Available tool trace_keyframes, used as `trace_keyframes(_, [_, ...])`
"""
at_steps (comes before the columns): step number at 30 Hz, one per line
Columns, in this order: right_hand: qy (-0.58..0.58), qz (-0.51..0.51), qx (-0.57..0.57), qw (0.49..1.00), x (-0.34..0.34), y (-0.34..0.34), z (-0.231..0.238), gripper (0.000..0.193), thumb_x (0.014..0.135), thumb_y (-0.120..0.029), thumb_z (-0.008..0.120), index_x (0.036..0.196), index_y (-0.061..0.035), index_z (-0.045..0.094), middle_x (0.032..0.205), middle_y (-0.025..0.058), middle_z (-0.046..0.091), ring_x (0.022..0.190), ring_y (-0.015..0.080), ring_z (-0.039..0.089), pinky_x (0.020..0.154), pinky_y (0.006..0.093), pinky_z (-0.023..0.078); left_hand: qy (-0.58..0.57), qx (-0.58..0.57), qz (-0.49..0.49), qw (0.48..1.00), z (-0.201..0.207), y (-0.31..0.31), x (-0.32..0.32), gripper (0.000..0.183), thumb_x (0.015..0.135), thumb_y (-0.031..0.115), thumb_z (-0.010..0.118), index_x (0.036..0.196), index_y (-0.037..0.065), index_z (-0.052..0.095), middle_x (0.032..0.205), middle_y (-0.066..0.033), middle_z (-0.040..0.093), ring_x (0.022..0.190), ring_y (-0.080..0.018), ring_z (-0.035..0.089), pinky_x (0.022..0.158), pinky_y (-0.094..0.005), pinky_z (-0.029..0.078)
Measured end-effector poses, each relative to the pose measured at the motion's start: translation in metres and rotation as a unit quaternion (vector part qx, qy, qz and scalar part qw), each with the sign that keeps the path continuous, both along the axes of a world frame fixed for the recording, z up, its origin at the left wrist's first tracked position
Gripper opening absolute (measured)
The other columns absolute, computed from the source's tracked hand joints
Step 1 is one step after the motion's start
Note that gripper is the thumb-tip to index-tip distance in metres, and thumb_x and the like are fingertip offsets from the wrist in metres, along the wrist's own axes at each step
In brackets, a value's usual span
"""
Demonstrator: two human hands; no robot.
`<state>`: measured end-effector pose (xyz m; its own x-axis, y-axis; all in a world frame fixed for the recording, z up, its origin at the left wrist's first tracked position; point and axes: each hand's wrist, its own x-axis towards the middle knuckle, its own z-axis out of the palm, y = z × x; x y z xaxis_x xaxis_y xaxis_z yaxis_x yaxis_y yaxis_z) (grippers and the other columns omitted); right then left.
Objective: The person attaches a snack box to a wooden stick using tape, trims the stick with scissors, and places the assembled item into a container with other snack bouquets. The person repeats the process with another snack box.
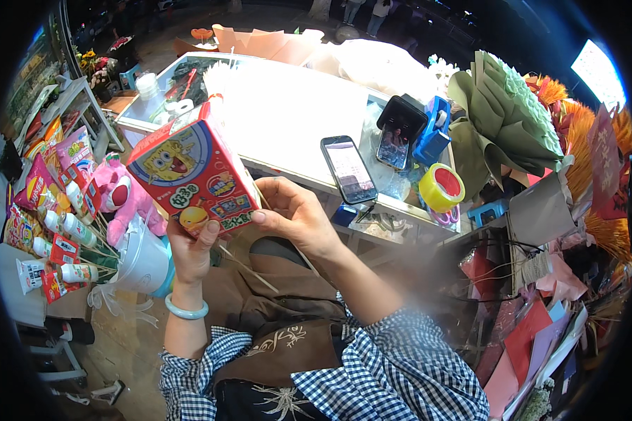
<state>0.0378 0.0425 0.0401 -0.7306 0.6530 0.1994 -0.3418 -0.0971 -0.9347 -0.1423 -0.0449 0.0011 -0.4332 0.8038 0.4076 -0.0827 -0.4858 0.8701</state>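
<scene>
A red snack box (189, 158) with a yellow cartoon character on its front is held up, tilted, before my chest. My left hand (192, 252) grips it from below, thumb on the front face; a pale green bangle circles that wrist. At the box's lower right edge, my right hand (295, 214) is closed, its thumb pressed on the corner and its fingers bent along the side. Thin wooden sticks (256, 270) slant down from behind the box over my brown apron (281, 354). How they join the box is hidden.
A white-topped counter (295, 112) stands ahead, bearing two phones (350, 168), a blue tape dispenser (434, 130) and a yellow tape roll (442, 188). At left, a white bucket (144, 259) stands by snacks on sticks and a pink plush toy (123, 193). Wrapped bouquets (502, 116) and papers crowd the right.
</scene>
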Motion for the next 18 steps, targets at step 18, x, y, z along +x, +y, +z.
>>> trace_keyframes(18, [0.001, -0.028, 0.043, 0.999, -0.024, -0.031, -0.045, 0.07, 0.093, -0.015, 0.061, 0.147, -0.0004, 0.02, 0.123, 0.0099, 0.052, 0.114, 0.0168, 0.053, 0.098, 0.031, 0.041, -0.103, 0.096, 0.135, 0.981, -0.004, 0.02, 0.017, 0.044, 0.092, 0.023, 0.063, 0.127, 0.004, 0.044, 0.111, -0.0081, 0.06, 0.087, -0.0172, 0.064, 0.066, -0.0276, 0.057])
